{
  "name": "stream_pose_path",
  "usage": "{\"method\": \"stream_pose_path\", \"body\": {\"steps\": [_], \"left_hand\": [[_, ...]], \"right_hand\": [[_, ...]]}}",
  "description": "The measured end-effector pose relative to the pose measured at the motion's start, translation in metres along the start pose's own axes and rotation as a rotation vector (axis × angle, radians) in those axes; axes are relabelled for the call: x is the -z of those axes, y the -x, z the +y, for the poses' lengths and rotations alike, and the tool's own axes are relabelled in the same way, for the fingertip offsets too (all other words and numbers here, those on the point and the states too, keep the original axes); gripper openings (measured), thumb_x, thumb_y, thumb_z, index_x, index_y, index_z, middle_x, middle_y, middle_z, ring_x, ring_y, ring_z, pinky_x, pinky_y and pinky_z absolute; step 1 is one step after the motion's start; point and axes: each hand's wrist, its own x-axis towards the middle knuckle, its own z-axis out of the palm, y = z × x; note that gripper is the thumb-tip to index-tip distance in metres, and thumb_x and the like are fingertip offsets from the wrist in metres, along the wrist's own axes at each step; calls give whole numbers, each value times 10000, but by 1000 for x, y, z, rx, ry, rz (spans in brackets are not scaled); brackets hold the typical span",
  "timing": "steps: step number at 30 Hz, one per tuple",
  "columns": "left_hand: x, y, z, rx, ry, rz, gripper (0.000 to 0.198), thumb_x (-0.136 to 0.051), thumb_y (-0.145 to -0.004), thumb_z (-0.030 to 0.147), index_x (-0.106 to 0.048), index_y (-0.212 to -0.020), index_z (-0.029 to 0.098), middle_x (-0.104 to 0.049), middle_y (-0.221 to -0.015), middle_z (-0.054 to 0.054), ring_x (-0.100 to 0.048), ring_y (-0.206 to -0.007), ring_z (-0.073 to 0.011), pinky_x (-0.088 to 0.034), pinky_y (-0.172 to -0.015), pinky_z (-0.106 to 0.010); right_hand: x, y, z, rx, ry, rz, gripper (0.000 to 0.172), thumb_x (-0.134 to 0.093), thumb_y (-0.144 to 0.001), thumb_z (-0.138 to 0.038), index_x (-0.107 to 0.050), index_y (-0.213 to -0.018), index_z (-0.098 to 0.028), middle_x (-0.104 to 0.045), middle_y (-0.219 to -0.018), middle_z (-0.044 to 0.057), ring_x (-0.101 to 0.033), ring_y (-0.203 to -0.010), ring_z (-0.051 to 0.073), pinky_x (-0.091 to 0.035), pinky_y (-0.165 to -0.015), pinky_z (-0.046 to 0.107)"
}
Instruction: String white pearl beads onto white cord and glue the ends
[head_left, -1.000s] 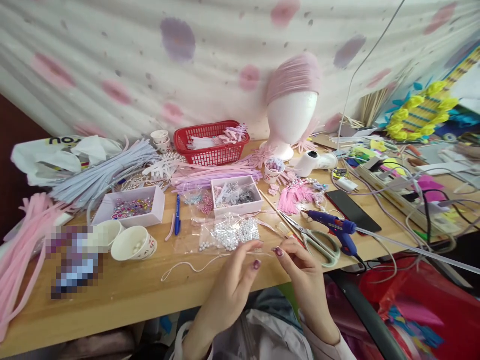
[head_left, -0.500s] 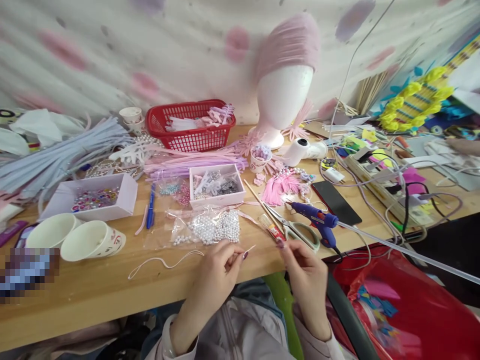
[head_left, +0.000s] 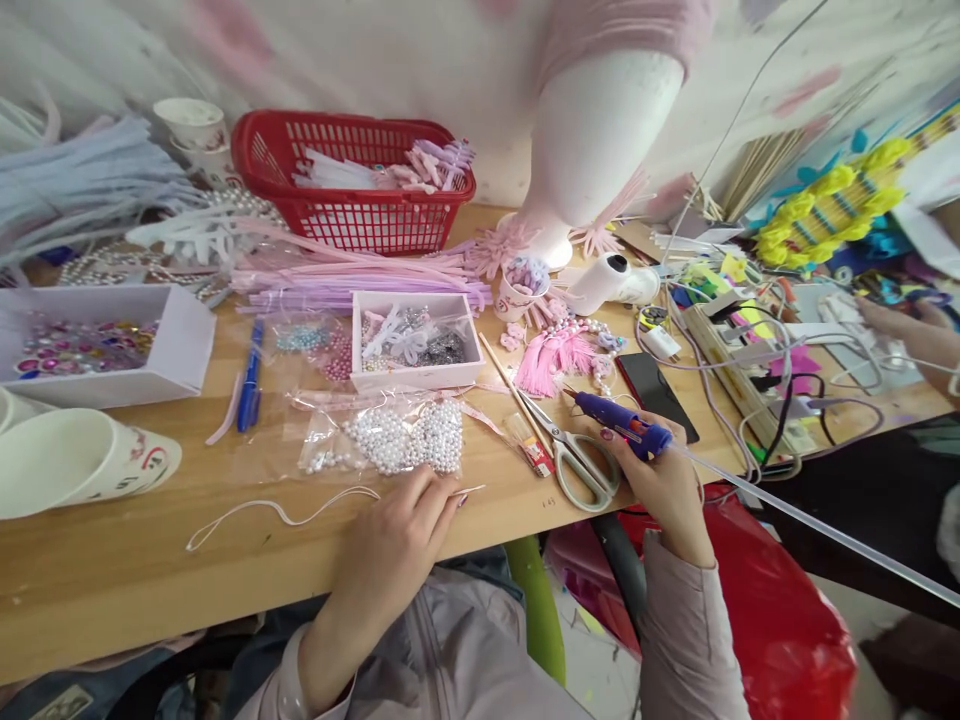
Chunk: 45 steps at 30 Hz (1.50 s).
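Observation:
My right hand is wrapped round the handle of a blue glue gun, whose nozzle points to the upper left. A clear glue stick runs out of its back end. In my left hand, near the table's front edge, the fingers pinch a thin white cord. One short tip of the cord pokes out past the fingertips, and the rest trails left in a loop. Just beyond the left hand lies a clear bag of white pearl beads. Scissors rest between the two hands.
A red basket and a white foam head stand at the back. Paper cups and bead boxes sit left and centre. A phone and power strip lie right. Another person's hand is at far right.
My right hand has moved right, taken hold of the glue gun and shifted it a little. The left hand still pinches the cord. The view has tilted down and closer.

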Motion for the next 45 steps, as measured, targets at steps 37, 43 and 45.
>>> {"method": "stream_pose_path", "body": {"steps": [37, 43, 45], "left_hand": [[1, -1, 0, -5, -89, -70, 206, -415, -1055, 214, -608, -985, 193, -649, -857, -11, -643, -661, -179, -356, -528, -313], [1, 0, 1, 5, -77, -71, 190, -441, -1048, 223, -609, -965, 194, -648, -855, -9, -648, -669, -185, -362, -532, -316], [1, 0, 1, 6, -80, -73, 189, -442, -1047, 221, -614, -973, 194, -651, -859, -9, -648, -672, -184, -364, -531, -315]], "right_hand": [[18, 39, -82, 707, 93, -618, 350, -668, -926, -507, -559, -741, -231, -546, -621, -7, -495, -604, 177, -375, -538, 308], [18, 40, -81, 736, 104, -619, 381, -631, -948, -539, -542, -764, -217, -550, -636, -3, -494, -619, 176, -389, -550, 303], [19, 40, -80, 736, 109, -628, 378, -634, -946, -538, -544, -770, -216, -555, -641, -1, -493, -625, 177, -390, -556, 305]]}}
